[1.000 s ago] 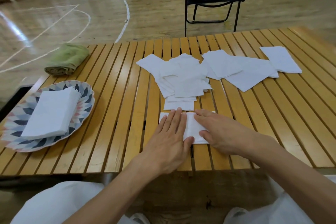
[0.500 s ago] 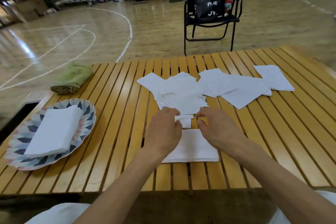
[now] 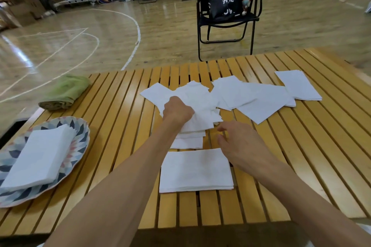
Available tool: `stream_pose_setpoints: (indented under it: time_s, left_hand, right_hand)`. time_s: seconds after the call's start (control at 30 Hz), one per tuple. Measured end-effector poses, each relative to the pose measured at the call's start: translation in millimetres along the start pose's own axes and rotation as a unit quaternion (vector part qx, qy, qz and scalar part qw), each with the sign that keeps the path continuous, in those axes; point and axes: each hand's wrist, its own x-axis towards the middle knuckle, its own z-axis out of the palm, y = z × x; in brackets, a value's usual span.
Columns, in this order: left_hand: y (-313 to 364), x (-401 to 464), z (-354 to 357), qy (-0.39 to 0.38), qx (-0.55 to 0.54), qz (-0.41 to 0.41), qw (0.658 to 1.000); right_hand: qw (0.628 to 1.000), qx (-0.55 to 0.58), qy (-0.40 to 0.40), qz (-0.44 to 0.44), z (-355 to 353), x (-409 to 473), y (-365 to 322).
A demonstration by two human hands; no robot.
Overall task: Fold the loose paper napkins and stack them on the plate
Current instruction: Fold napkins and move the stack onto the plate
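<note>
White folded napkin (image 3: 195, 170) lies nearest you at 6 o'clock on the slatted wooden table (image 3: 281, 156). Your right hand (image 3: 239, 144) hovers just past its far right corner, fingers loosely spread, holding nothing. Your left hand (image 3: 176, 111) grips a napkin at the loose napkin pile (image 3: 230, 94), 12 o'clock. Patterned plate (image 3: 80, 136) with folded napkin stack (image 3: 40, 156) at 9 o'clock; rolled green towel (image 3: 65, 92) at 10 o'clock.

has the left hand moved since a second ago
Yes. The left hand went from pressing the folded napkin near the table's front edge to farther back, where it now grips a napkin in the loose pile.
</note>
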Motion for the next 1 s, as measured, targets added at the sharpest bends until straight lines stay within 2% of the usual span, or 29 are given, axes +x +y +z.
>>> stream_pose_setpoints:
  time_s: [0.17, 0.33, 0.43, 0.53, 0.6, 0.63, 0.7, 0.77, 0.83, 0.9, 1.0]
  left_hand:
    - [-3.7, -4.7, -1.0, -0.007, -0.005, 0.011, 1.0]
    - [-3.8, -30.2, -19.3, 0.027, -0.069, 0.109, 0.991]
    - [-9.1, -51.6, -43.0, 0.051, -0.117, 0.165, 0.978]
    - [-16.5, -73.3, -67.2, 0.068, -0.148, 0.223, 0.961]
    - [-21.8, -88.8, -80.8, 0.078, -0.14, 0.263, 0.951]
    - [-24.7, -96.2, -85.6, 0.091, -0.119, 0.29, 0.945]
    - [-30.5, -109.5, -90.0, 0.135, -0.056, 0.357, 0.923]
    - [-37.4, -120.7, -87.0, 0.183, 0.013, 0.44, 0.879]
    - [-47.3, -127.7, -78.0, 0.18, 0.06, 0.51, 0.839]
    - [-57.6, -131.8, -66.9, 0.143, 0.087, 0.547, 0.82]
    - [-70.9, -138.0, -53.9, 0.088, 0.102, 0.555, 0.821]
  right_hand:
    - [1.0, -0.011, 0.003, -0.007, -0.7, -3.8, -5.2]
    - [1.0, 0.001, 0.022, -0.008, -0.9, -6.8, -4.6]
    - [0.997, 0.068, 0.044, 0.004, -0.3, -5.8, -3.0]
    - [0.977, 0.201, 0.058, 0.024, 0.2, -3.0, -5.5]
    - [0.944, 0.321, 0.041, 0.057, -4.3, -3.3, -12.5]
    - [0.915, 0.395, 0.008, 0.082, -7.9, -4.5, -16.9]
    - [0.82, 0.551, -0.098, 0.122, -15.9, -7.2, -23.4]
    - [0.714, 0.658, -0.194, 0.137, -21.0, -10.9, -24.5]
    - [0.653, 0.704, -0.253, 0.116, -24.3, -15.9, -25.8]
    - [0.636, 0.722, -0.256, 0.092, -25.7, -20.0, -29.5]
    - [0.653, 0.718, -0.213, 0.111, -20.5, -20.1, -28.7]
